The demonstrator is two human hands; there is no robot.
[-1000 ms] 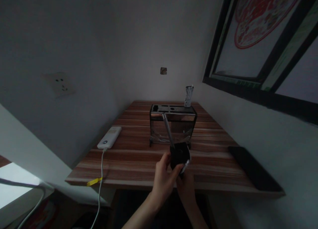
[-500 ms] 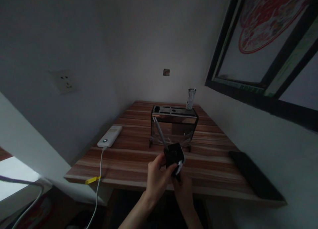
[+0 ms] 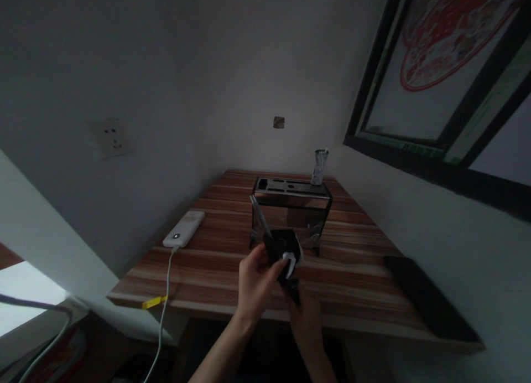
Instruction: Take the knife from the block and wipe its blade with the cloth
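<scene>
My left hand (image 3: pixel 256 278) is closed around a black-handled tool (image 3: pixel 281 246) and holds it over the near half of the wooden table (image 3: pixel 352 294). A thin metal rod (image 3: pixel 259 217) sticks up and away from the handle. Something small and white (image 3: pixel 289 260) shows at the handle's side. My right hand (image 3: pixel 305 312) grips the same tool from below, its fingers mostly hidden behind it. Just beyond stands a black-framed rack with clear walls and a slotted top (image 3: pixel 291 187). The rod's tip lies in front of the rack's left end.
A white power bank (image 3: pixel 185 228) lies at the table's left, its cable (image 3: pixel 164 311) hanging over the front edge. A flat black slab (image 3: pixel 427 295) rests by the right wall. A small silvery container (image 3: pixel 319 166) stands behind the rack. A framed picture (image 3: pixel 448 78) hangs on the right.
Both hands and the tool have shifted left and slightly farther from me. The rod's tip has gone from the rack's middle to its left end.
</scene>
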